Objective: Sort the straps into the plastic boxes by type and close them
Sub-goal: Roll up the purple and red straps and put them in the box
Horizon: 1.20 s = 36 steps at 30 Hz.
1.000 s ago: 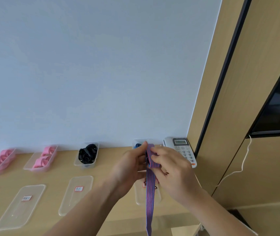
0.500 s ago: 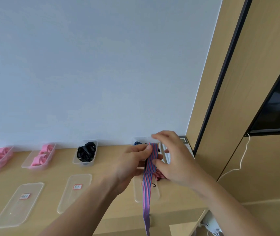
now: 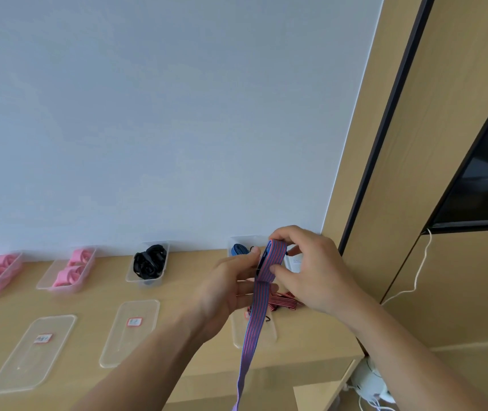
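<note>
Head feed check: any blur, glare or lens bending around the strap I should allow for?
Head view: soft even light, no glare or hard shadows; the striped strap held by the left hand and right hand is sharp, though its tail blurs at the bottom edge; lid labels are too soft to read; the wide-angle lens tilts the cabinet edge.

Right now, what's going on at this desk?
A person holds a striped strap above the desk. The left hand and right hand pinch its looped top end, and the rest hangs past the desk edge. Behind the hands, an open box holds a blue strap. Other open boxes hold black straps and pink straps. The lids lie in front, and no box is closed.
</note>
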Available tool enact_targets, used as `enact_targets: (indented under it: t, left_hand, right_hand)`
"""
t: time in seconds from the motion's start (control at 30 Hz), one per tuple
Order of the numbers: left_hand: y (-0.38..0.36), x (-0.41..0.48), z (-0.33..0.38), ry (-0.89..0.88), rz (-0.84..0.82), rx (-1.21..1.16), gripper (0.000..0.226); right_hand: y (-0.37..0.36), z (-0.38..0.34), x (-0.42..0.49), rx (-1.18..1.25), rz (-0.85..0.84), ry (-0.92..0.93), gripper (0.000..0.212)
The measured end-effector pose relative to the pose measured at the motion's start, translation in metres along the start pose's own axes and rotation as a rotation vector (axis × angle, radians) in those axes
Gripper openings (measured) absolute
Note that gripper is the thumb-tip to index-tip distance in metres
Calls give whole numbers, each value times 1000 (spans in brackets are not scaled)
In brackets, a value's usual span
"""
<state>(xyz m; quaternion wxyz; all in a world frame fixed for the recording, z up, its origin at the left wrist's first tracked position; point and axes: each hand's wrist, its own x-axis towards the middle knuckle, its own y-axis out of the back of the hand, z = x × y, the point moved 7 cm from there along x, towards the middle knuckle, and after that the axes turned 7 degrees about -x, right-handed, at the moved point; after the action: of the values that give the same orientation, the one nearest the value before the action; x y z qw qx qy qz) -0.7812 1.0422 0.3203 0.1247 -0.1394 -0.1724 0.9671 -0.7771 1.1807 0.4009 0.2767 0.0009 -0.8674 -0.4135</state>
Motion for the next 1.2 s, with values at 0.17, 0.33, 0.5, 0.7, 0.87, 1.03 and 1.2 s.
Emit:
enact_targets:
  t: [0.17, 0.33, 0.5, 0.7, 0.87, 1.03, 1.2]
  left_hand:
    - [0, -3, -3, 49, 5, 14, 50]
    - [-7, -8, -6, 119, -23, 11, 61]
    - [-14, -9, 1, 111, -67, -89, 64]
    - [-9, -2, 12, 100, -32, -142, 47]
    - [-5, 5, 15, 75, -19, -105, 41]
    - [-4, 6, 16, 10, -11, -39, 21]
    - [-5, 4, 18, -43, 3, 77, 19]
  right_hand:
    - [9, -5, 2, 35, 126, 34, 39]
    - [19, -8, -2, -36, 317, 123, 37]
    - [6, -14, -19, -143, 384, 267, 29]
    - [-16, -14, -41, -176, 333, 394, 25]
    - [-23, -11, -44, -208, 287, 410, 22]
    - [-13, -11, -39, -37, 268, 342, 12]
    - [-2, 3, -13, 88, 177, 82, 48]
